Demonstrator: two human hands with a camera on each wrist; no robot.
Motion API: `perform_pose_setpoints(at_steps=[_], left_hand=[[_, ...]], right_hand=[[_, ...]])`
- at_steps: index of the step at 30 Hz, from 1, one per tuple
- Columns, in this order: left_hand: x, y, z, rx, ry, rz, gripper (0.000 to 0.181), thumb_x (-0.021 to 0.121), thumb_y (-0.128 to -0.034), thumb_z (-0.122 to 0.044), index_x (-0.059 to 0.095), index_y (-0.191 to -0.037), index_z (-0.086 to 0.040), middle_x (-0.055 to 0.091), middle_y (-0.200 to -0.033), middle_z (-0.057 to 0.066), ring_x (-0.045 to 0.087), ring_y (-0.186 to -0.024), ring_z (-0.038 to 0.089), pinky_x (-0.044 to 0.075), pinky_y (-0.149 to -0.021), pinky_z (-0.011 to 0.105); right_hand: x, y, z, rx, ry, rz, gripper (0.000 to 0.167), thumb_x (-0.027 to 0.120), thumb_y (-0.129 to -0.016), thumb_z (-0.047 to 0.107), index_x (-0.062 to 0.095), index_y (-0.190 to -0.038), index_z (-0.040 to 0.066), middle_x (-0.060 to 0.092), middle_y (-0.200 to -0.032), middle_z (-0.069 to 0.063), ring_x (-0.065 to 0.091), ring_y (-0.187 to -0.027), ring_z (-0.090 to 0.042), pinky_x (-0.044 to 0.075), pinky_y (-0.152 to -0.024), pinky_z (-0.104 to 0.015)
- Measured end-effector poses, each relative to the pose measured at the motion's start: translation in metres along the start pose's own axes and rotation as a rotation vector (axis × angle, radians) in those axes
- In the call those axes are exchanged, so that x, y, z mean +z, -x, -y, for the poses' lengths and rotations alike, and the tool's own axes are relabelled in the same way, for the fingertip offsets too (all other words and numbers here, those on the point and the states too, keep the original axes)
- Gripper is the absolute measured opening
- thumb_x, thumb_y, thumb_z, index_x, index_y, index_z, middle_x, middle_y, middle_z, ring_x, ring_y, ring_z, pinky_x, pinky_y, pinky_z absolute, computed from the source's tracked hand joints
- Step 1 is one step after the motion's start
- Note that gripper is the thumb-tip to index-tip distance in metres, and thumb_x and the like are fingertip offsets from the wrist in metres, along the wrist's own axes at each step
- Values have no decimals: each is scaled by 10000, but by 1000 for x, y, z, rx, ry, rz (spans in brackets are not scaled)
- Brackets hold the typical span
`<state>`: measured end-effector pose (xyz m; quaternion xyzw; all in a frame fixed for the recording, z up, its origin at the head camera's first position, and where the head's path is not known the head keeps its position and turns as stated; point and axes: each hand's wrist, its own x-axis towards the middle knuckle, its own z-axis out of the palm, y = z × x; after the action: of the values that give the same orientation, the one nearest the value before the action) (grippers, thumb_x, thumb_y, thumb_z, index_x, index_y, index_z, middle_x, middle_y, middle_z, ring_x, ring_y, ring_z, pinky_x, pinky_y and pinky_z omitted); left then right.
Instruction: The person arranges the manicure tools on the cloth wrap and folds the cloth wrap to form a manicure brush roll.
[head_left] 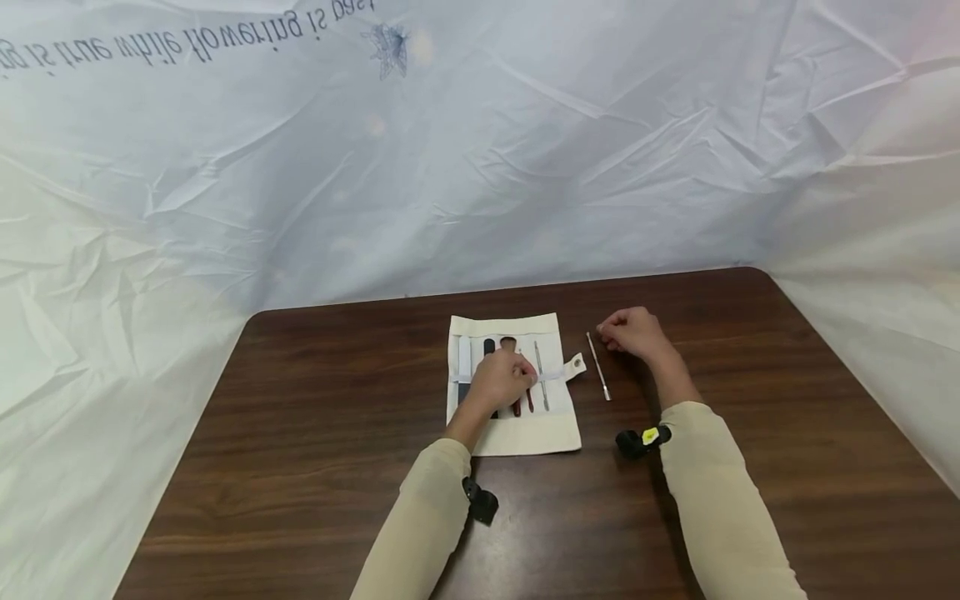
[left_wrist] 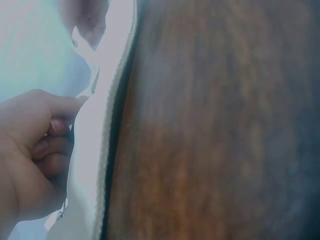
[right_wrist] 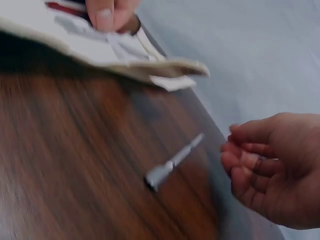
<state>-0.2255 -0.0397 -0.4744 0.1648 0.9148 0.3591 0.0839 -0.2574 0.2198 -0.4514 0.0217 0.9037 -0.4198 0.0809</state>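
An unfolded cream fabric tool pouch lies on the table with several slim tools under a white elastic band. Over its middle, my left hand has its thumb and fingertip together at the band and seems to pinch it; the hand covers part of the tools. Right of the pouch, a thin silver metal tool, like a cuticle pusher, lies on the wood. My right hand hovers beside its upper end, fingers loosely curled with nothing in them. In the right wrist view the metal tool lies apart from the fingers.
In the pouch are a brush, a black-topped tool, a pale flat strip and another silver tool. A snap tab sticks out at its right. White sheeting hangs behind the brown table.
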Motion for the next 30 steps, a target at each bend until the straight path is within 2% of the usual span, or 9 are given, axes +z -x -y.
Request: perform_pose_setpoints(at_steps=[3,7,11,15,18,23,26,30], left_hand=[[-1,0,0,0,-7,-11,134,692,-953,-175,804,-917,-111,660,-644,17,527,-573,80,417,-571,231],[-1,0,-1,-13,-7,-10,138,692,-960,-188,805,-938,-112,595,-587,-13,502,-550,84,402,-557,235],[-1,0,-3,-22,16,-4,139,689,-961,-182,803,-937,-106,545,-561,-42,482,-529,81,390,-536,233],[-2,0,-7,-25,2,-29,147,678,-962,-170,805,-934,-101,585,-579,-7,480,-510,85,385,-511,227],[-3,-1,-11,-31,-32,-37,147,673,-967,-176,804,-959,-109,654,-651,20,501,-527,91,400,-519,233],[-2,-6,-17,-12,-33,24,158,666,-969,-176,810,-973,-110,764,-858,59,575,-577,115,480,-606,256],[1,-9,-19,-10,-37,51,155,676,-959,-173,820,-947,-118,784,-967,59,604,-629,108,513,-667,257],[4,-11,-22,-40,-52,52,137,697,-952,-177,823,-920,-134,784,-1004,54,609,-658,109,519,-661,268]], right_hand=[[-2,1,-5,-3,36,32,294,578,-1031,209,708,-1080,-50,733,-962,-151,678,-795,-153,522,-692,-252],[-1,1,-3,-10,80,60,308,592,-1023,232,718,-1077,-44,728,-974,-148,668,-823,-193,496,-708,-265],[0,1,4,47,158,89,341,643,-982,286,742,-1054,-33,704,-906,-96,603,-800,-187,452,-682,-276],[2,-2,11,84,224,113,363,691,-946,334,764,-987,-20,677,-814,-33,534,-767,-174,420,-656,-282],[4,-4,13,89,247,115,352,703,-939,329,765,-939,-17,643,-756,-9,506,-746,-171,407,-651,-284],[5,-5,13,112,261,101,335,703,-939,307,765,-903,-20,602,-714,4,491,-730,-177,402,-651,-292],[7,-5,13,123,259,89,334,699,-942,304,769,-904,-20,606,-704,13,494,-725,-173,405,-649,-292],[9,-3,15,125,247,77,327,686,-952,288,765,-903,-26,621,-720,-8,494,-709,-169,403,-631,-289]])
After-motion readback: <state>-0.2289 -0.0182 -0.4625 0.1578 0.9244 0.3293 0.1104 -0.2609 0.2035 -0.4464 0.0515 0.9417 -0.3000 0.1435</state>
